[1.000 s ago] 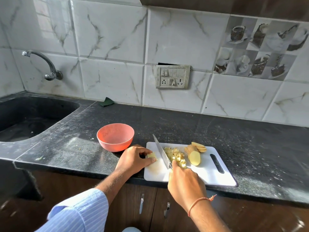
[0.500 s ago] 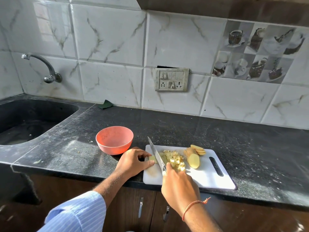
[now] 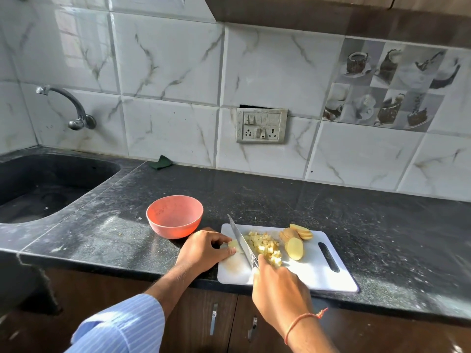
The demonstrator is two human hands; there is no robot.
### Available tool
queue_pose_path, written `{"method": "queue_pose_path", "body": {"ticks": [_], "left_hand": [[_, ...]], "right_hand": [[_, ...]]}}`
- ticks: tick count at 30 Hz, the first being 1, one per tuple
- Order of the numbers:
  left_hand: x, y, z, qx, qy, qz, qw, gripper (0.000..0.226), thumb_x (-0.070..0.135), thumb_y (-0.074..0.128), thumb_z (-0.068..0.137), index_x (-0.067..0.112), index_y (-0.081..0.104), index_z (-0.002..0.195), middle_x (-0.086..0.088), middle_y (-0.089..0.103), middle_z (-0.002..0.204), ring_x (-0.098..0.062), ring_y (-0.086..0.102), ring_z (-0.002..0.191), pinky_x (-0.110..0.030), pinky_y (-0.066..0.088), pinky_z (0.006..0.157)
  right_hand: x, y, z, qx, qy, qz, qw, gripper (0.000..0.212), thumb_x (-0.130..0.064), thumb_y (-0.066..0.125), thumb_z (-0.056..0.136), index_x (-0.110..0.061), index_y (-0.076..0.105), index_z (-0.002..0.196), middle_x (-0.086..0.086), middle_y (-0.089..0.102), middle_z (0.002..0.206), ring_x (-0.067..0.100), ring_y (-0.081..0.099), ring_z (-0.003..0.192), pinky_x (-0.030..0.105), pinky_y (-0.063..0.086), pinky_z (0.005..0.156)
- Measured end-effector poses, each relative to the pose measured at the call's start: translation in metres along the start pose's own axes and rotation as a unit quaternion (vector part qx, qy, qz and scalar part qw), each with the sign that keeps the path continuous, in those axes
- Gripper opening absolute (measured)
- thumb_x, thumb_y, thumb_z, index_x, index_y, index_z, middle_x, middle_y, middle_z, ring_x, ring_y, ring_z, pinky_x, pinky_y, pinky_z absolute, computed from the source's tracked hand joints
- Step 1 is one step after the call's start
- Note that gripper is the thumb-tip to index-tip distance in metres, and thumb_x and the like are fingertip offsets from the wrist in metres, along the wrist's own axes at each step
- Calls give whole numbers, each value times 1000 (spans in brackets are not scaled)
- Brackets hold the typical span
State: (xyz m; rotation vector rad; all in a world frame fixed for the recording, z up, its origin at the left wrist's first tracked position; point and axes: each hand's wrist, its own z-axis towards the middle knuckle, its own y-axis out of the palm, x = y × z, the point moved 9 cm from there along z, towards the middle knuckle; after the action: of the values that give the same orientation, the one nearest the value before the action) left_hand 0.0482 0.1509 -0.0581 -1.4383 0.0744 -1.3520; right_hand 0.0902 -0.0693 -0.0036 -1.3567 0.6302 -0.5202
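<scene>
Potato piece (image 3: 232, 243), small and pale, pinned at the left end of the cutting board (image 3: 318, 275) under curled fingertips of the left hand (image 3: 204, 248), right up against the knife (image 3: 242, 242) blade. Handle hidden inside the clenched right hand (image 3: 277, 284); blade slanted, tip raised and pointing away, heel low near the board.

Main risk: a nicked fingertip. Fingertips just beside the cutting edge, very little potato to hold, no room for drift to the left. Second risk: too small to sit steady, likely to roll or shoot out sideways under a hard press, pulling the blade off line.

Just right of the blade, diced pile (image 3: 265, 247) touching the right hand's knuckles; easy to sweep off the board's front with the fist. Further right, potato half (image 3: 295, 248) and slices (image 3: 302, 231), apart from the blade, no hazard.

Board's front edge close to the counter (image 3: 254, 197) lip, overhang impossible to tell; could tip or skid under heavy chopping. Pink bowl (image 3: 175, 229) on the counter just behind the left hand, open to a knock from the wrist.
</scene>
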Motion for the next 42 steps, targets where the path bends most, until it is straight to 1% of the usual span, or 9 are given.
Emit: {"method": "queue_pose_path", "body": {"ticks": [4, 8, 12, 17, 21, 28, 33, 39, 42], "left_hand": [[3, 1, -2, 1, 2, 10, 1000, 39, 68, 81, 77, 48, 79, 111, 24, 67, 101, 5, 62, 90, -13, 46, 72], [-2, 0, 1, -3, 17, -11, 1000, 49, 65, 85, 75, 39, 80, 115, 23, 70, 102, 3, 66, 94, -13, 52, 81], [-4, 1, 3, 3, 21, -11, 1000, 38, 62, 86, 77, 40, 82, 107, 25, 70, 100, 5, 66, 93, -10, 49, 77], [-6, 2, 3, 8, 12, -14, 1000, 34, 66, 84, 76, 45, 81, 103, 26, 69, 99, 8, 64, 95, -11, 47, 76], [-5, 3, 2, 8, 17, -12, 1000, 34, 65, 83, 76, 43, 82, 102, 25, 70, 98, 8, 64, 94, -14, 48, 78], [-3, 2, 1, 6, 7, -11, 1000, 29, 61, 84, 77, 46, 82, 102, 23, 69, 97, 8, 63, 89, -9, 42, 68], [-4, 0, 1, -5, 8, -24, 1000, 32, 61, 85, 77, 43, 82, 103, 23, 70, 97, 5, 65, 89, -12, 49, 74], [-4, 1, 2, 4, 2, -19, 1000, 29, 59, 87, 77, 42, 83, 100, 24, 70, 95, 8, 64, 88, -12, 49, 73], [-3, 1, 2, -1, 2, -17, 1000, 27, 57, 87, 78, 42, 83, 100, 24, 70, 95, 7, 65, 87, -17, 55, 75]], "right_hand": [[0, -2, 2, 9, 9, 35, 999, 41, -26, 34, 108, -22, 47, 147, 5, 75, 114, 27, 71, 109, 35, 54, 82], [-2, -9, 2, 19, 12, 67, 997, 45, -34, 31, 111, -26, 43, 153, 3, 73, 122, 24, 69, 114, 35, 55, 89], [-9, -2, 6, -7, 3, 50, 999, 50, -35, 30, 111, -25, 34, 160, 6, 69, 130, 24, 66, 120, 35, 56, 97], [-15, 11, 16, -29, 15, 55, 998, 41, -31, 34, 109, -23, 42, 148, 7, 69, 120, 26, 67, 111, 39, 58, 92], [-19, 7, 21, -23, 14, 62, 998, 37, -33, 30, 111, -21, 43, 143, 6, 68, 115, 27, 66, 106, 38, 53, 83], [-2, 5, 5, -29, 3, -6, 1000, 54, -24, 34, 106, -23, 31, 161, 7, 73, 124, 26, 71, 111, 38, 61, 88], [-7, -5, 5, 15, 8, 46, 999, 40, -32, 31, 111, -23, 48, 147, 2, 74, 111, 21, 72, 105, 29, 55, 79], [-16, 5, 7, -12, 5, 52, 999, 45, -34, 31, 111, -23, 41, 153, 4, 72, 117, 24, 69, 109, 35, 59, 88], [-21, 9, 17, -30, 18, 65, 997, 35, -33, 32, 111, -24, 45, 142, 4, 68, 115, 25, 65, 107, 38, 57, 89]]}}
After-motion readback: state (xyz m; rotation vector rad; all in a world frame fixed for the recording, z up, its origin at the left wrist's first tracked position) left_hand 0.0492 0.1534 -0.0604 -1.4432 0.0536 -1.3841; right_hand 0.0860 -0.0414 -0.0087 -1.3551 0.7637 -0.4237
